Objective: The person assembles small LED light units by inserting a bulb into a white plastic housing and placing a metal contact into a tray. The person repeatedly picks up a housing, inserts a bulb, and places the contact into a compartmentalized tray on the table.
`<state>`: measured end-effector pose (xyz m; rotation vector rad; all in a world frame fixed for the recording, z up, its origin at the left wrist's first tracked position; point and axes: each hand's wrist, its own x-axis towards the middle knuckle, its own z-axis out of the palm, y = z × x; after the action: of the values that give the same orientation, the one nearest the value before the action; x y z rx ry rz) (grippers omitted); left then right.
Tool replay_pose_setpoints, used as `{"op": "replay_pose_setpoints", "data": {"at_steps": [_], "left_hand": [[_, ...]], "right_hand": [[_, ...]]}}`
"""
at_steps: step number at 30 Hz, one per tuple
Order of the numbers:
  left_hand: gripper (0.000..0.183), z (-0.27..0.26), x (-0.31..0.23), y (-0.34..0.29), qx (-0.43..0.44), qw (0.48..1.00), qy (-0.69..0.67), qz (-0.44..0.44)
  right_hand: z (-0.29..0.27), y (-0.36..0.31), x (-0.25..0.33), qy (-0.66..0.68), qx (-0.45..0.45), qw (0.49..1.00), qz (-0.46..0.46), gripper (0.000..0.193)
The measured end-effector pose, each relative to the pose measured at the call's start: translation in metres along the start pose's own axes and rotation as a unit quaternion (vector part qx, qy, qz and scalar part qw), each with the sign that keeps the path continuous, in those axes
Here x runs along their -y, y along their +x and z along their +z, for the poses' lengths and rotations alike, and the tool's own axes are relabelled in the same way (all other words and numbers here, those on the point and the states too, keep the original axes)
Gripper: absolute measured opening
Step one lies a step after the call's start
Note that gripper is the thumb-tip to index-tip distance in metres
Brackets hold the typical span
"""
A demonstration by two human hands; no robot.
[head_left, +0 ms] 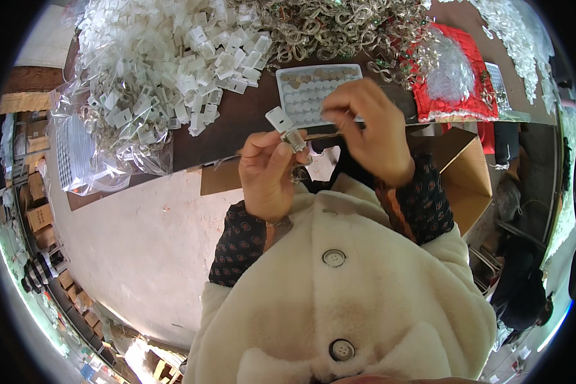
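Observation:
My left hand (267, 176) grips a small white plastic case (292, 139) between thumb and fingers, just off the table's front edge. Its square flap (278, 120) stands open toward the table. A thin looped wire (300, 173) hangs below the case, close to my fingers. To the right, my right hand (371, 131) is raised over the near right corner of a white tray (279, 89). Its thumb and forefinger are pinched together, and whatever may be between them is too small to make out. Round flat discs (310, 102) lie in rows in the tray.
A big heap of white plastic cases (192, 57) covers the table's left, beside a clear plastic bag (102, 153). Coiled clear wires (326, 32) pile up behind the tray. Red padded cloth (486, 96) bears clear strands (451, 70). An open cardboard box (467, 169) stands below right.

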<state>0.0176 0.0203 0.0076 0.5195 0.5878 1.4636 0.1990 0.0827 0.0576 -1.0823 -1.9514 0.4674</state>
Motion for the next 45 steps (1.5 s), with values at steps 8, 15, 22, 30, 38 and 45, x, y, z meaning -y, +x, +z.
{"op": "replay_pose_setpoints", "data": {"at_steps": [8,15,22,30,38,45], "left_hand": [[0.017,0.006,-0.004,-0.005,-0.023,1.000,0.004,-0.003],[0.017,0.001,-0.002,-0.005,0.010,0.999,-0.040,-0.034],[0.015,-0.009,-0.003,0.002,-0.054,0.998,-0.022,-0.016],[0.015,-0.016,-0.009,0.006,-0.067,0.997,-0.029,-0.020],[0.015,-0.019,-0.010,0.007,-0.058,0.997,-0.039,-0.016],[0.015,-0.013,-0.015,0.002,-0.067,0.997,-0.029,-0.019]], "right_hand": [[0.010,-0.013,0.037,0.054,0.036,0.997,-0.040,0.022],[0.017,-0.008,0.029,0.029,0.000,0.993,-0.114,0.031],[0.027,-0.003,0.018,0.052,0.004,0.995,-0.086,0.031],[0.053,0.021,-0.017,-0.195,-0.011,0.980,-0.031,0.025],[0.055,0.026,-0.018,-0.187,0.011,0.982,-0.008,0.016],[0.042,0.021,0.010,-0.006,0.010,1.000,0.007,0.017]]}}
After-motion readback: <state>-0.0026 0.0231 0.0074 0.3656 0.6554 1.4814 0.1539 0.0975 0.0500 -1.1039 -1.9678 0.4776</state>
